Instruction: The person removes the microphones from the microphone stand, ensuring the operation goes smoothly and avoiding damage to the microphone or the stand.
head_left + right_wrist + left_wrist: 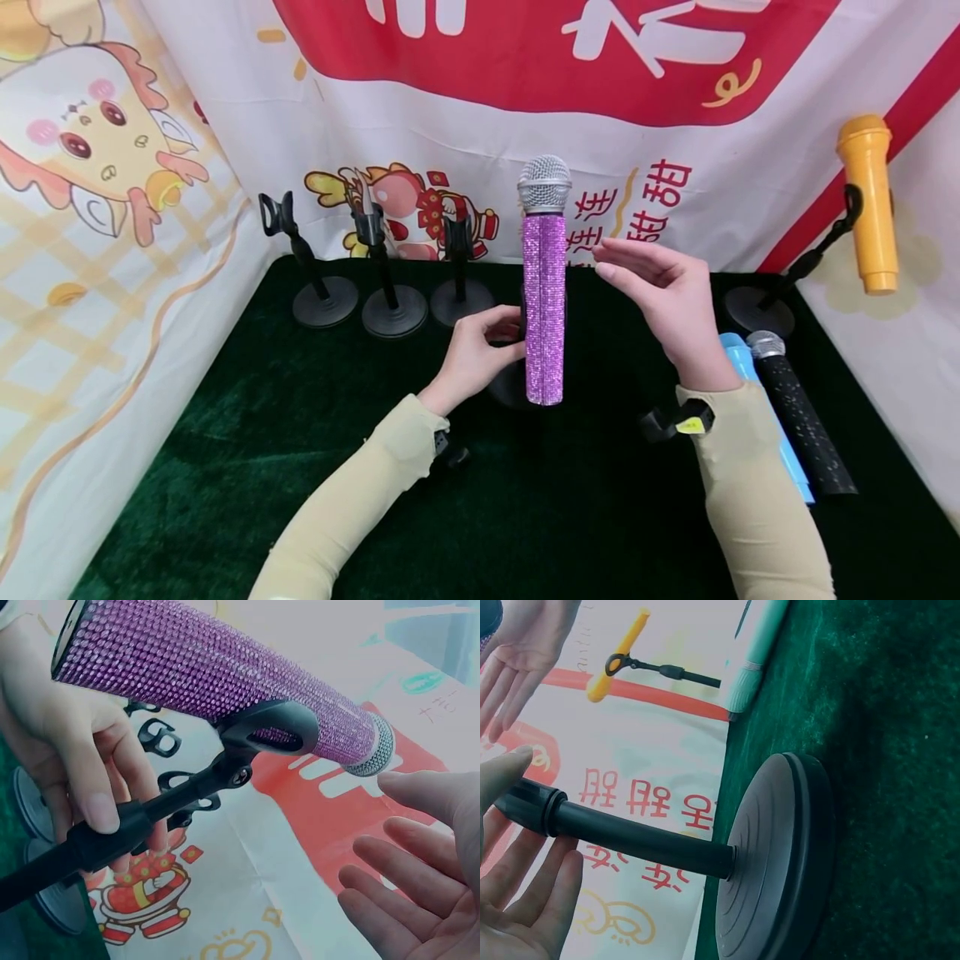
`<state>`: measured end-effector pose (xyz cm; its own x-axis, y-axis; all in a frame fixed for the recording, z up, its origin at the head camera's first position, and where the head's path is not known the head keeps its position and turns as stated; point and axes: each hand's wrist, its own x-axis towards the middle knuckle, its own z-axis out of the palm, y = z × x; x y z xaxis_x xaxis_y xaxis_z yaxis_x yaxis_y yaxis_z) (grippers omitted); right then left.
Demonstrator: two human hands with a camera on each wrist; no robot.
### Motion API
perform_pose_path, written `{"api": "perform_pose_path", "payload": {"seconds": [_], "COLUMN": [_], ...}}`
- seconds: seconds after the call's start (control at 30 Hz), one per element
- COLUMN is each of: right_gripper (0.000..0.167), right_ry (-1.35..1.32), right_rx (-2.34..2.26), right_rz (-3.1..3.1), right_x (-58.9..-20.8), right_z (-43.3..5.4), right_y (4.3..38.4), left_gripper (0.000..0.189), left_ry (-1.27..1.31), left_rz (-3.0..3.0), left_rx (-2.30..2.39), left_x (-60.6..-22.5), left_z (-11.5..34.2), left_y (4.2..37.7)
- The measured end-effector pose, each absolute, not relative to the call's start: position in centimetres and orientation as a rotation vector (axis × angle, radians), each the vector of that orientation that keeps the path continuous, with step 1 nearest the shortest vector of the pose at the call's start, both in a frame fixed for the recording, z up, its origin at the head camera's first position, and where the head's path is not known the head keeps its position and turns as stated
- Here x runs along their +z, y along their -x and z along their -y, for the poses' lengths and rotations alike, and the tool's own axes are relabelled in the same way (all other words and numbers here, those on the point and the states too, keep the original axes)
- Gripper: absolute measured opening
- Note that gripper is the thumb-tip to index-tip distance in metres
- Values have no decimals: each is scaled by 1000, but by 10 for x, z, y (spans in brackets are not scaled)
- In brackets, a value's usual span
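Note:
A purple rhinestone-covered microphone (544,308) with a silver mesh head sits in the clip (300,724) of a black desk microphone stand (645,838), tilted with its head up and away. My left hand (480,354) pinches the stand's collar (112,836) between thumb and fingers, below the clip. The stand's round base (761,855) is on the green cloth, mostly hidden by the microphone in the head view. To the right of the microphone, my right hand (667,300) is raised with fingers extended and holds nothing. In the right wrist view its thumb is close by the mesh head.
Several black microphone stands (393,310) with bare clips stand at the back left. At the right, a yellow microphone (870,208) rests in another stand (759,310). A blue microphone (787,458) and a black speckled microphone (806,425) lie beside my right forearm. Printed cloth walls enclose the table.

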<state>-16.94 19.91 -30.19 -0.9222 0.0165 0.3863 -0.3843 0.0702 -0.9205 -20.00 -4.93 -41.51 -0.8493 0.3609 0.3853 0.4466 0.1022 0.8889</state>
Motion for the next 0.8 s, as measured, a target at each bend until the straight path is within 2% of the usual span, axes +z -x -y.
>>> {"api": "perform_pose_path", "payload": {"seconds": [0.27,0.8], "right_gripper": [33,45], "right_ry": [-402,-399], "right_rx": [1971,2031], "right_rz": [2037,2172], "right_x": [-298,-295], "right_z": [-192,-164], "right_y": [170,174], "left_gripper": [33,29], "left_ry": [845,859], "left_rz": [2304,2360], "left_rx": [-1819,-1762], "left_x": [-414,-411], "left_z": [46,43], "left_y": [202,205]}}
